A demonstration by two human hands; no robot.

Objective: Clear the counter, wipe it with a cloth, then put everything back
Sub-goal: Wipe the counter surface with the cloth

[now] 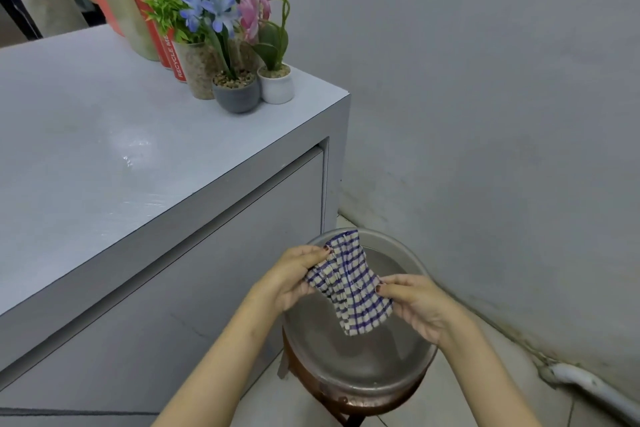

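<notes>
Left hand (294,274) and right hand (417,305) both pinched on checked cloth (349,282), stretched above basin (408,381) on stool (353,402). Cans (162,7), pots (239,94) grouped at counter (104,149) far right corner.

Cloth (349,282) blue/white check, cans (162,10) red, counter (104,149) grey.

Arms: two forearms rose from the bottom edge, both bare, no sleeves in sight.
Left hand (294,274): bare, no glove; no ring could be made out.
Right hand (417,305): bare as well, no glove.
Nails: dark polish, a deep maroon-brown, showed on the one thumbnail visible on each hand.
Wrists: nothing worn, no watch, no bracelet, no band.
Other clothing: none reached the picture.
</notes>
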